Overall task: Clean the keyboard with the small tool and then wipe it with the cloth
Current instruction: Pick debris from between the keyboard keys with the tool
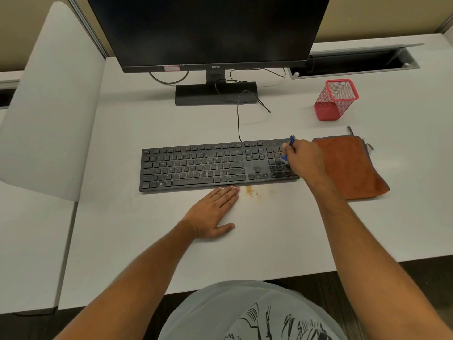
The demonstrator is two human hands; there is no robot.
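The right hand (305, 159) hides most of the blue tool (291, 141); the monitor (208, 28) is cut off at 12 o'clock

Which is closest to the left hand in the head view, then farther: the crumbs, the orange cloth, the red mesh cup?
From the left hand:
1. Tan crumbs, beside its fingertips.
2. Orange cloth, right of the keyboard.
3. Red mesh cup, far back right.

The keyboard (218, 165) lies on the surface (282, 241), in front of the monitor (208, 30) on its stand. Just right of the keyboard lies the cloth (353, 168); behind the cloth stands a mesh pen holder (335, 99). Crumbs (251, 191) lie on the surface just before the keyboard's front edge, right of the left hand (213, 212). A cable tray (355, 61) sits at the rear right.
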